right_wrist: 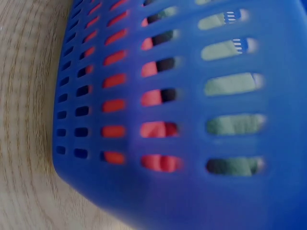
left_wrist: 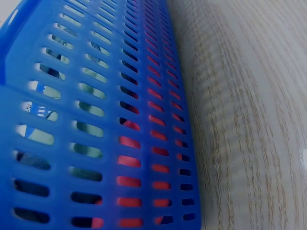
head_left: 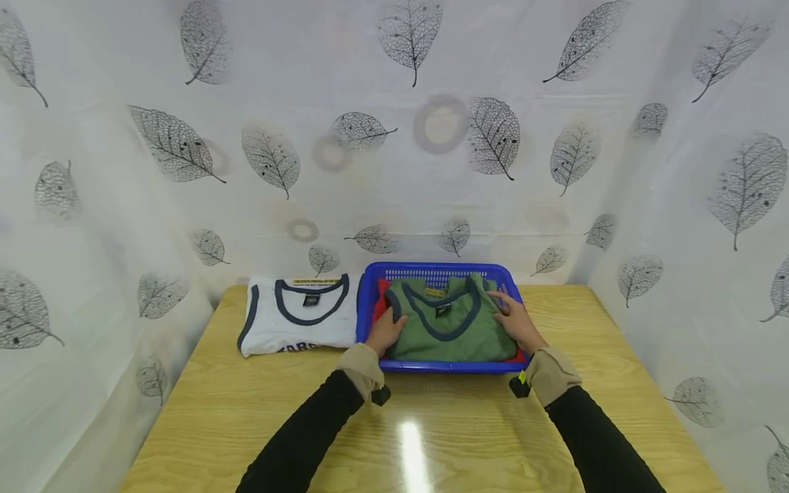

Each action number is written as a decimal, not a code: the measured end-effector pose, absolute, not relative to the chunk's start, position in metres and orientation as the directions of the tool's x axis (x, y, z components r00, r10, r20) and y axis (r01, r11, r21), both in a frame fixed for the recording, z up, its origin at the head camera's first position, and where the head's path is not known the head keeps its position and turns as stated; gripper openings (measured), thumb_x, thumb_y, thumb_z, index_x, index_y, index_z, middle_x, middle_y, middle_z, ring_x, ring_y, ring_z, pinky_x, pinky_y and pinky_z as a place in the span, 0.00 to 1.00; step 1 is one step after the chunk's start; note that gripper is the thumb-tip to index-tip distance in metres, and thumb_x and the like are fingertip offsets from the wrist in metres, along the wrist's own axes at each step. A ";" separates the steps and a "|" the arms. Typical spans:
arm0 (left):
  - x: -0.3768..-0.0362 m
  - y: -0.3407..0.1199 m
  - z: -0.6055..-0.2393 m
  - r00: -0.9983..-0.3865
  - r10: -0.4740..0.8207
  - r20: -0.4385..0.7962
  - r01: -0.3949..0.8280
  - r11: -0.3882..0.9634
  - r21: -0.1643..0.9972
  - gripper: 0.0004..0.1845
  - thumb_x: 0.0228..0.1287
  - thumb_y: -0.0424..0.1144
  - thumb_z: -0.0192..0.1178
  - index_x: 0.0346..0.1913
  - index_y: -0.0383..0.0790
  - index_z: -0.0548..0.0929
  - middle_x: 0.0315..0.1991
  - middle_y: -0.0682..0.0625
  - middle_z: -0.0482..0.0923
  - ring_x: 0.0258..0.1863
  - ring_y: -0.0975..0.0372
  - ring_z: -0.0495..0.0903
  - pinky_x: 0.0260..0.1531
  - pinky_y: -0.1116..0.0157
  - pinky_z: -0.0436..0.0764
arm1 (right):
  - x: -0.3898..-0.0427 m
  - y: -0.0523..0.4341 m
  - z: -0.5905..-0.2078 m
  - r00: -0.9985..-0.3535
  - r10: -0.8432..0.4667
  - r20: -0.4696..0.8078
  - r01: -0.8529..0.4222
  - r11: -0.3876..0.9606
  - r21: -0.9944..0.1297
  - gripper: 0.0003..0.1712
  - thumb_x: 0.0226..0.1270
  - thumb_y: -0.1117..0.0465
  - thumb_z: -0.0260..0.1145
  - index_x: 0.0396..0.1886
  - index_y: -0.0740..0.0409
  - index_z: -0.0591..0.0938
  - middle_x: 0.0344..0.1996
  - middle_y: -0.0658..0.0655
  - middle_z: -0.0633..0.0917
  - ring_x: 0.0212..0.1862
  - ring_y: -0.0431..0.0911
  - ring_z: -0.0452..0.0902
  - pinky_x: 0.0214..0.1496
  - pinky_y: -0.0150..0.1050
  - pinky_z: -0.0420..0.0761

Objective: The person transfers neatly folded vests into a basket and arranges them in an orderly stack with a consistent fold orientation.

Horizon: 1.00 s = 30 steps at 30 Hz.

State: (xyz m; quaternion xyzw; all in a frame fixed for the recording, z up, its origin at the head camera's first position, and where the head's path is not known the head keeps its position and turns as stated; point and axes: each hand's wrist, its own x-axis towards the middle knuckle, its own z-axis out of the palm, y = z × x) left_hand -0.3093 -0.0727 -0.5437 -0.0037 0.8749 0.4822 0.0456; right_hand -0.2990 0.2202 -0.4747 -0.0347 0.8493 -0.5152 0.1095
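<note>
Folded green shirt (head_left: 450, 322) lies in the blue basket (head_left: 370, 287) at the far middle of the wooden table (head_left: 246, 411), on top of a red garment (head_left: 380, 301) that shows only at the left edge and through the basket's slots. A folded white shirt (head_left: 296, 315) sits on the table just beside the basket, to its left.

Risks, as judged from here:
- The fold could slip. Both hands press at the shirt's side edges; uneven pressure, or a drag on lifting away, may pull a flap loose or skew the stack on the red layer.
- The basket is light plastic and sits near the far edge of the table; a forward push from the hands could slide it toward the curtain or nudge the white shirt.
- Cloth may snag in the slotted wall if a sleeve edge gets tucked down too hard at the side.

Hands:
- Left hand (head_left: 383, 333): fingers fairly straight, laid flat on the left edge of the green shirt, inside the basket wall. Touching, not gripping, as far as the head view shows.
- Right hand (head_left: 518, 322): fingers extended and a little spread, resting on the shirt's right edge near the collar side. No curl round the cloth visible.
- Wrist views show only the basket's slotted wall (left_wrist: 96, 120) and table grain; no fingers seen there
</note>
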 end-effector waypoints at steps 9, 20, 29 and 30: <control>-0.346 -0.077 -0.613 -0.994 0.024 -0.105 -0.078 0.519 0.851 0.40 0.63 0.49 0.52 0.74 0.40 0.50 0.68 0.36 0.62 0.66 0.51 0.66 0.62 0.61 0.68 | -0.300 0.217 -0.478 -0.976 -0.168 -0.136 0.008 0.601 -0.799 0.31 0.68 0.75 0.46 0.70 0.56 0.63 0.65 0.76 0.63 0.49 0.66 0.73 0.32 0.37 0.68; -0.281 -0.066 -0.494 -0.994 0.069 -0.087 -0.038 0.528 0.849 0.36 0.61 0.24 0.54 0.71 0.40 0.53 0.45 0.26 0.77 0.38 0.42 0.78 0.40 0.49 0.76 | -0.302 0.222 -0.478 -0.983 -0.139 -0.116 -0.004 0.660 -0.751 0.31 0.64 0.77 0.48 0.68 0.60 0.65 0.64 0.79 0.63 0.35 0.53 0.68 0.25 0.35 0.66; -0.295 -0.059 -0.517 -0.980 0.180 -0.085 0.051 0.639 0.768 0.27 0.62 0.30 0.55 0.65 0.39 0.67 0.62 0.37 0.72 0.61 0.47 0.71 0.58 0.53 0.72 | -0.305 0.236 -0.479 -0.984 -0.134 -0.116 -0.009 0.693 -0.721 0.32 0.62 0.77 0.47 0.68 0.61 0.66 0.65 0.78 0.61 0.24 0.46 0.62 0.23 0.34 0.64; -0.307 -0.059 -0.538 -0.983 0.173 -0.066 0.067 0.661 0.748 0.27 0.61 0.31 0.57 0.65 0.41 0.68 0.61 0.38 0.73 0.59 0.49 0.73 0.56 0.54 0.74 | -0.305 0.236 -0.479 -0.984 -0.135 -0.113 -0.014 0.700 -0.714 0.32 0.62 0.77 0.47 0.67 0.61 0.66 0.65 0.78 0.62 0.27 0.48 0.65 0.24 0.34 0.65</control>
